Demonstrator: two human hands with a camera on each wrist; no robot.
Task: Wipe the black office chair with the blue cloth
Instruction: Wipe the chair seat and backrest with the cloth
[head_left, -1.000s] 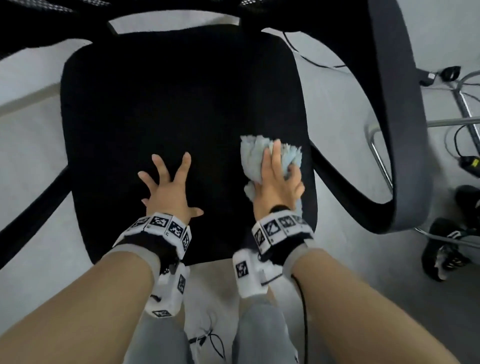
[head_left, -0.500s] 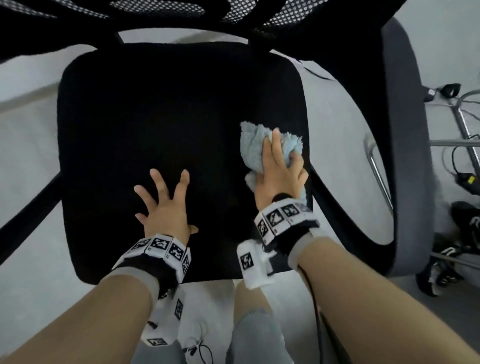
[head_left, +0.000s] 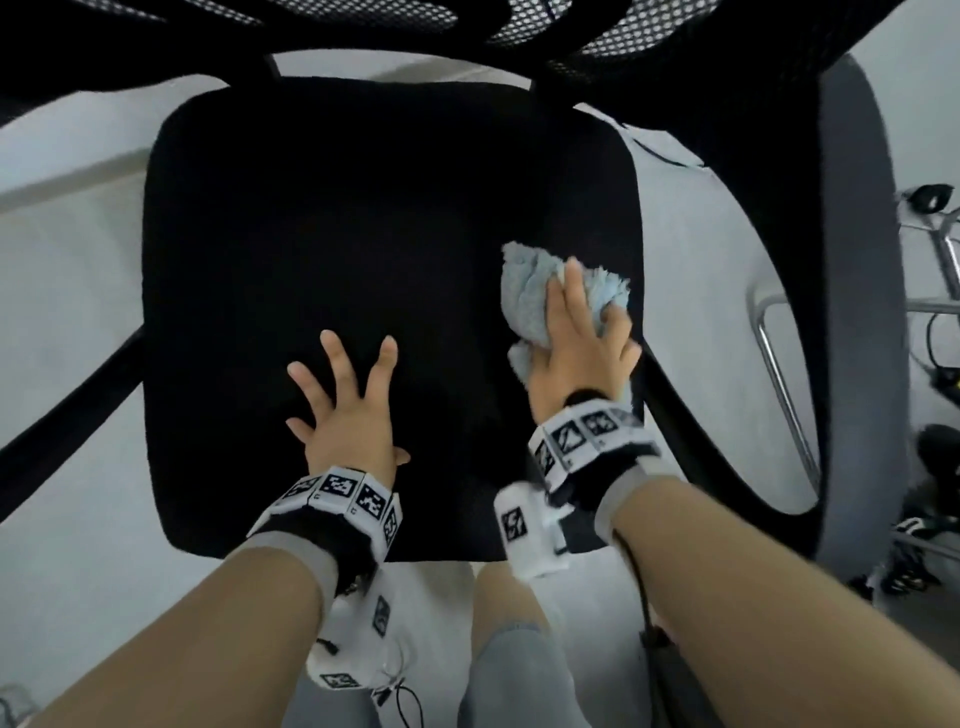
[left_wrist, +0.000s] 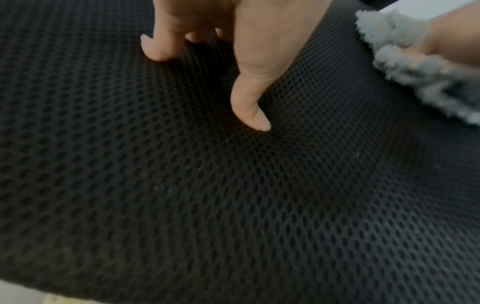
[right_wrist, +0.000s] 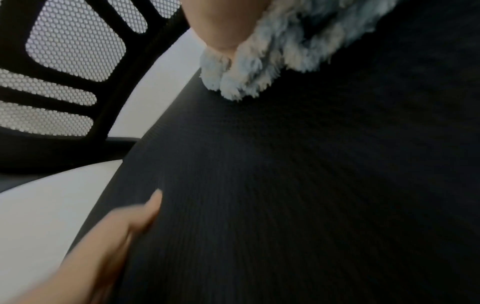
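Note:
The black office chair's mesh seat (head_left: 363, 234) fills the middle of the head view. My left hand (head_left: 345, 400) lies flat on the seat's front half with its fingers spread. The left wrist view shows its fingertips (left_wrist: 252, 115) pressing the mesh (left_wrist: 233, 205). My right hand (head_left: 582, 343) grips the bunched blue cloth (head_left: 524, 296) and presses it onto the seat near its right edge. In the right wrist view the thumb (right_wrist: 223, 24) digs into the fluffy cloth (right_wrist: 272, 61) on the blurred seat (right_wrist: 285, 185).
The chair's mesh backrest (head_left: 467, 21) rises at the far side. A grey armrest (head_left: 857, 312) curves close beside my right hand, and a black armrest strut (head_left: 67, 410) crosses on the left. A chrome frame (head_left: 779, 374), cables and shoes (head_left: 935, 452) lie on the floor at right.
My right hand has slid the cloth a little farther back along the seat's right side. My left hand stays planted. The head view has tilted up toward the backrest.

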